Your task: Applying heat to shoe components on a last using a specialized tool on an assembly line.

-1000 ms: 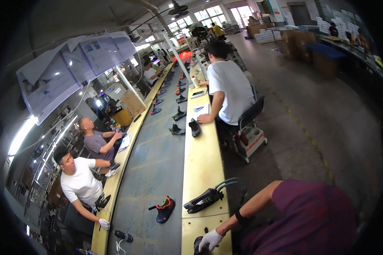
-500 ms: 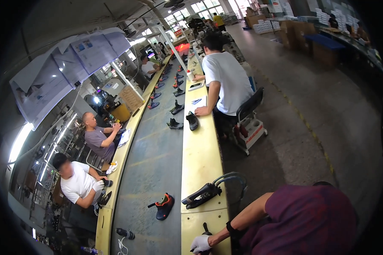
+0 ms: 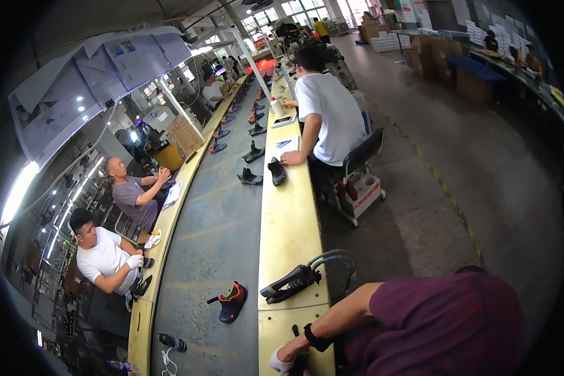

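Note:
My right arm, in a maroon plaid sleeve with a black band at the wrist, reaches over the yellow bench from the lower right. My right hand, in a white glove, is closed on a dark shoe at the bottom edge, which cuts off the fingertips and part of the shoe. A black pull tab stands up beside the hand. Farther up the bench lies a long black tool with grey hoses. A dark shoe with orange trim sits on the belt left of the hand. My left hand is out of view.
The grey conveyor belt runs away between yellow benches, carrying several shoes. A dark piece with a white cord lies at its near left. A co-worker in white sits farther up my bench; several people work across the belt.
The whole view has shifted slightly, so the scene sits farther left. My right hand has turned and dropped a little at the shoe. The co-worker opposite in white has turned a little.

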`<state>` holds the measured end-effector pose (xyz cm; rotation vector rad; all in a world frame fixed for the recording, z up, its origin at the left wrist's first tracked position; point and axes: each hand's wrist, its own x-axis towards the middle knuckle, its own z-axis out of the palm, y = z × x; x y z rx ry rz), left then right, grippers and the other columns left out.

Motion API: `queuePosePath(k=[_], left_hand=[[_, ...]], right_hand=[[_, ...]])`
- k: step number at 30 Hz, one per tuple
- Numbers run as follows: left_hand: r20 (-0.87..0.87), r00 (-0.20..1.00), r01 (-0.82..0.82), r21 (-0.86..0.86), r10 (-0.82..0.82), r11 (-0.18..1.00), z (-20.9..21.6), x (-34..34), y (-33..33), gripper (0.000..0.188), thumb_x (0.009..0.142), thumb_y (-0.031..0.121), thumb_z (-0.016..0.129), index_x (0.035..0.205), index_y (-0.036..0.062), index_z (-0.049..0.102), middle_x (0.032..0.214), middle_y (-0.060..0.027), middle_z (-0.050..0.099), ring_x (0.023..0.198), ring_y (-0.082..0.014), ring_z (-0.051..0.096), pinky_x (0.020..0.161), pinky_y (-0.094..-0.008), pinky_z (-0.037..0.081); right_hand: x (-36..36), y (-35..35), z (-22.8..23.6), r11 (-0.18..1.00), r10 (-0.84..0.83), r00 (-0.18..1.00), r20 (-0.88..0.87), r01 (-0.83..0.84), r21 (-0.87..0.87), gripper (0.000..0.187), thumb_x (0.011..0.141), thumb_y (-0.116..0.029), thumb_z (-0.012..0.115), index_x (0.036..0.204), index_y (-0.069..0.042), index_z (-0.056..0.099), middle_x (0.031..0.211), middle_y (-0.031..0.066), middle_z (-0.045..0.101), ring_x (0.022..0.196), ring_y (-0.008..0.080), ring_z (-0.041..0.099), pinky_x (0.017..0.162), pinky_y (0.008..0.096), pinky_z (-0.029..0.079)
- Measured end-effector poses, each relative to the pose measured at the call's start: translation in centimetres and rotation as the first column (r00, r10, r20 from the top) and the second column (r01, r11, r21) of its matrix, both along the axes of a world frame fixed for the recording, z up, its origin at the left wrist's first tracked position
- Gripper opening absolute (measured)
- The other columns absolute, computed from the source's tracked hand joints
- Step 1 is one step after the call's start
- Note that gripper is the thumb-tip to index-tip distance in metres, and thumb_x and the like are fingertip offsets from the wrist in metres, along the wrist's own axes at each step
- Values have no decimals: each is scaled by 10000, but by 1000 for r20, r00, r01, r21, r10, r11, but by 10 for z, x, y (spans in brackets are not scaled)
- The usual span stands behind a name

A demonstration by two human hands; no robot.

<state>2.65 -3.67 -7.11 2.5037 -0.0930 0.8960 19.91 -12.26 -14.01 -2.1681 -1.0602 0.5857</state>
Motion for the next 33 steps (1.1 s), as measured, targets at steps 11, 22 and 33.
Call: queuePosePath(k=[11, 22, 33], left_hand=[[-224, 974, -59, -105, 34, 993, -29, -5, 10, 499, 830, 143, 804, 1250, -19, 589, 1065, -215, 611, 1011, -383, 628, 937, -490, 509], [-571, 820, -167, -304, -39, 938, 0, -4, 6, 594, 978, 254, 748, 1422, -53, 500, 1293, -270, 596, 1198, -414, 588, 1082, -512, 445], [-639, 766, -481, -493, 74, 725, -9, 13, 30, 539, 1032, 318, 738, 1355, -61, 530, 1237, -234, 628, 1095, -354, 609, 996, -497, 497]], right_hand=[[-9, 50, -41, 999, -25, 988, 156, 20, 37, 209, 860, -237, 741, 952, -54, 781, 858, 205, 760, 820, 453, 750, 675, 519, 591], [23, -39, 73, 911, -251, 955, 160, 177, 372, 197, 997, -271, 639, 1133, -134, 680, 1035, 171, 714, 899, 426, 709, 757, 528, 567], [134, -126, 79, 894, -404, 730, 551, 443, 69, 513, 824, -468, 864, 1089, -76, 666, 1052, 136, 716, 1048, 341, 718, 899, 462, 562]])
